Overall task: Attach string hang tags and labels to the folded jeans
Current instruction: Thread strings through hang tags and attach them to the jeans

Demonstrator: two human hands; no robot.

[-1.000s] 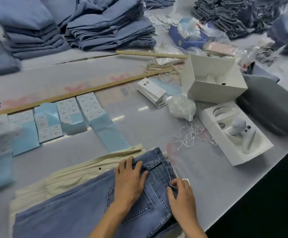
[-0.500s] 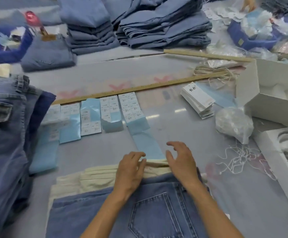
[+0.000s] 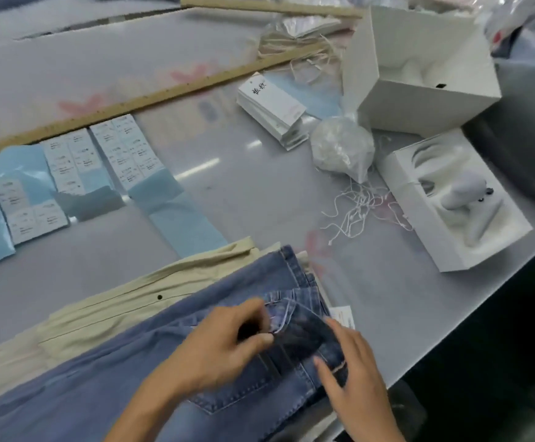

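Folded blue jeans (image 3: 125, 371) lying at the near edge of the grey table (image 3: 253, 193), waistband end toward the right, stacked on cream-coloured folded trousers (image 3: 125, 301) that show along the far side. Left hand (image 3: 224, 342) resting on the denim just below the waistband, fingers curled, thumb and forefinger pinching a raised fold of fabric near a belt loop. Right hand (image 3: 352, 374) at the right edge of the jeans, fingers mostly straight, thumb pressed on the turned-back darker denim; grip on the fabric blurred, so cannot tell whether held or only touched. Small white card (image 3: 342, 315) protruding from under the waistband, just beside the right fingertips. Loose white strings (image 3: 358, 208) scattered on the table beyond the jeans, between a knotted clear plastic bag (image 3: 342, 148) and an open white box with a moulded insert (image 3: 451, 202). Stack of white hang tags (image 3: 272, 106) lying beyond the bag, near a second white box (image 3: 419, 68) tipped on its side. Row of sticker label sheets on pale blue backing (image 3: 78, 167) laid out to the left, just in front of a long wooden ruler (image 3: 151, 100) running diagonally across the table. Dark grey rounded object (image 3: 521, 129) at the right edge, partly cut off.
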